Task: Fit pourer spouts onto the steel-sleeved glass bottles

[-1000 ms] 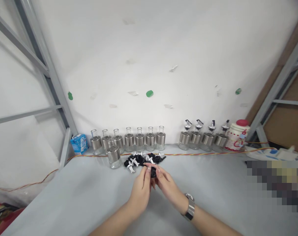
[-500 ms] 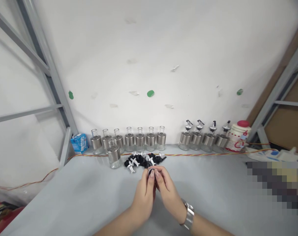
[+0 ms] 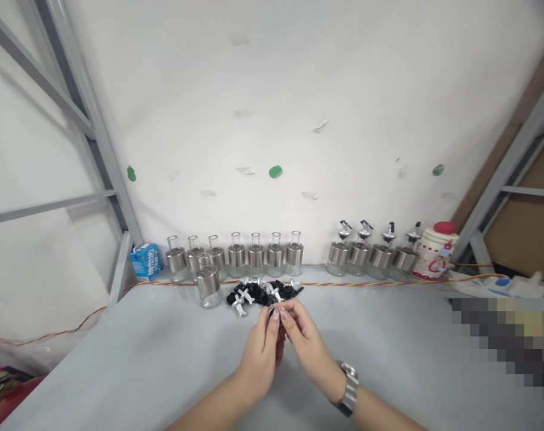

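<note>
My left hand [image 3: 259, 353] and my right hand [image 3: 308, 341] meet over the front of the table, thumbs side by side. Pinched between their fingertips is a small black-and-silver pourer part [image 3: 272, 311], mostly covered by the fingers. Just beyond the fingertips lies a loose pile of black and silver pourer parts [image 3: 247, 293]. A glass bottle with a metal sleeve [image 3: 208, 282] stands upright left of the pile, its neck uncapped.
Several uncapped bottles [image 3: 256, 256] line the wall at back left. Bottles with pourers fitted [image 3: 359, 256] stand at back right, beside a cream jar with a red lid [image 3: 435, 251]. A blue carton [image 3: 146, 262] sits far left. A twisted red-yellow wire [image 3: 344, 284] crosses the table.
Both hands stay together around the small part, with the thumbs shifting slightly on it. My right wrist has moved a little to the right.
</note>
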Demonstrator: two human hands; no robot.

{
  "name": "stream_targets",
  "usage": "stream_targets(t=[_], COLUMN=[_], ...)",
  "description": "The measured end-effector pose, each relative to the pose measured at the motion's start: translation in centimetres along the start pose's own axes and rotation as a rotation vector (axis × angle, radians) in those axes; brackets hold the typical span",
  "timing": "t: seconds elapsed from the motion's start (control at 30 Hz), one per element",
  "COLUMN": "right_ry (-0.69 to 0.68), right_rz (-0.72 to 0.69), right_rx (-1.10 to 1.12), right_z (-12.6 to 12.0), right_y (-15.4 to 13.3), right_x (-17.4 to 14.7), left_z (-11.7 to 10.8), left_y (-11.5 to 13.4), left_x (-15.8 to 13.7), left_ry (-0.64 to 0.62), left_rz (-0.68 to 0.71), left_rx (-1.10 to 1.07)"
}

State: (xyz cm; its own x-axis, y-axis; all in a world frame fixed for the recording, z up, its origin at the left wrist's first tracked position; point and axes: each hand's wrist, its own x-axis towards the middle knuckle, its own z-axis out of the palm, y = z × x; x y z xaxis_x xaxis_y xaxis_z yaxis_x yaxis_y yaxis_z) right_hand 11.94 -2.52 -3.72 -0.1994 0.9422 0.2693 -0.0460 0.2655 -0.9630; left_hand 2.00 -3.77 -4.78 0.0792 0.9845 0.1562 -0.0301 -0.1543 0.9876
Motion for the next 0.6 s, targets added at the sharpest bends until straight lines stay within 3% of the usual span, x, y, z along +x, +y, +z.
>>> stream_targets(t=[0.17, 0.6], right_ry=[-0.034, -0.202], right_rz=[0.035, 0.07], right_rx=[0.049, 0.207], right_z=[-0.3, -0.3], right_y=[0.5, 0.8], right_x=[0.7, 0.6], left_z=[-0.5, -1.3], left_y=[0.1, 0.7], left_x=[1.3, 2.0], left_ry=[-0.04, 0.015], left_rz=[-0.163, -0.312], left_rx=[-0.153, -0.247])
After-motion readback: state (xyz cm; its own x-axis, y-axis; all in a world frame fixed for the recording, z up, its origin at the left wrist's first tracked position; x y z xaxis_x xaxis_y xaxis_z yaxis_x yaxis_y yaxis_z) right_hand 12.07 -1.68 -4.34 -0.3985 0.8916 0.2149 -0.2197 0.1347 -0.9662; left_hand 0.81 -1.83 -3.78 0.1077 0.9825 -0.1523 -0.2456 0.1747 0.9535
